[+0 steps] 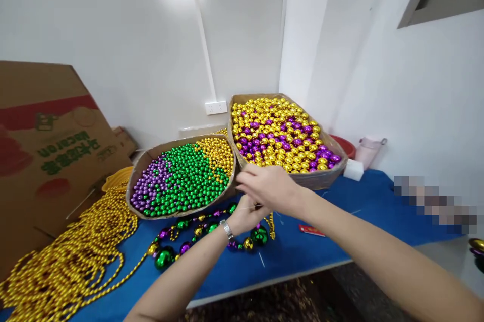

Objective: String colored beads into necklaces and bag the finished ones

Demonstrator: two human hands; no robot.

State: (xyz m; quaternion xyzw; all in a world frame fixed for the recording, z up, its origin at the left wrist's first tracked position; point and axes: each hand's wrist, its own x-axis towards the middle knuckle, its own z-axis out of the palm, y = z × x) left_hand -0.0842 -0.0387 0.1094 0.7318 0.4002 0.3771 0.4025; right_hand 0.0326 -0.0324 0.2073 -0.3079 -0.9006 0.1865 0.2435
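Front edge of bench point(298, 259) at 6 o'clock; gold strands point(75, 246) crowding 8 to 9. Room for moving over blue cloth at 4 to 5, short of red packet point(311, 231). Bead string point(259, 235) just under left hand point(247, 215), spread from 5 round to 9. Pinching thin thread point(246, 207) with left hand; right hand point(270, 188) just above, fingers bunched, can't tell on what. Beyond: small-bead box point(140, 167) at 10, large-bead box point(321, 178) at 1, rims limiting forward room. Wall point(242, 35) behind.
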